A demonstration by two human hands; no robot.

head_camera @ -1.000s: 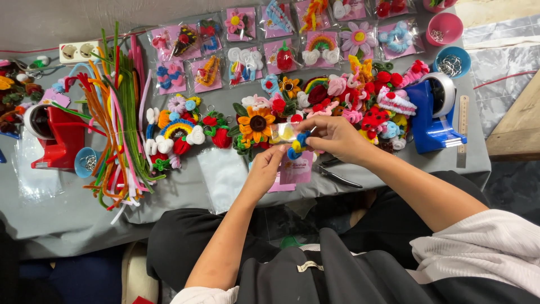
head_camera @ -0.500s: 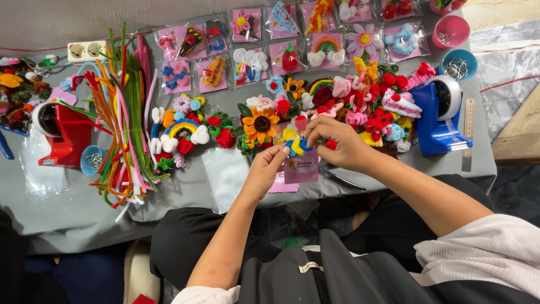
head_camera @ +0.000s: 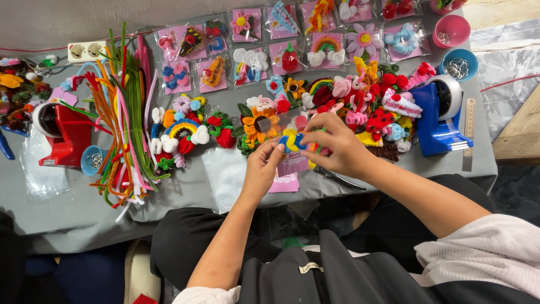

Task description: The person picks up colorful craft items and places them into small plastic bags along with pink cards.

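Observation:
My left hand (head_camera: 262,171) and my right hand (head_camera: 333,147) meet over the middle of the grey table (head_camera: 67,217). Between their fingertips is a small yellow and blue pipe-cleaner charm (head_camera: 292,141), held together with a clear packet and a pink backing card (head_camera: 289,169). Both hands pinch this piece from opposite sides. Just behind the hands lies a sunflower charm (head_camera: 257,125) among a heap of pipe-cleaner flowers (head_camera: 371,107).
A bundle of coloured pipe cleaners (head_camera: 121,124) lies at the left beside a red tape dispenser (head_camera: 64,135). A blue tape dispenser (head_camera: 439,115) and a ruler (head_camera: 468,134) sit at the right. Packaged charms (head_camera: 247,56) line the back; pink bowl (head_camera: 453,31) and blue bowl (head_camera: 458,65) hold rings.
Both hands have stayed together on the small charm and packet, with only slight finger shifts. The camera view drifted a little.

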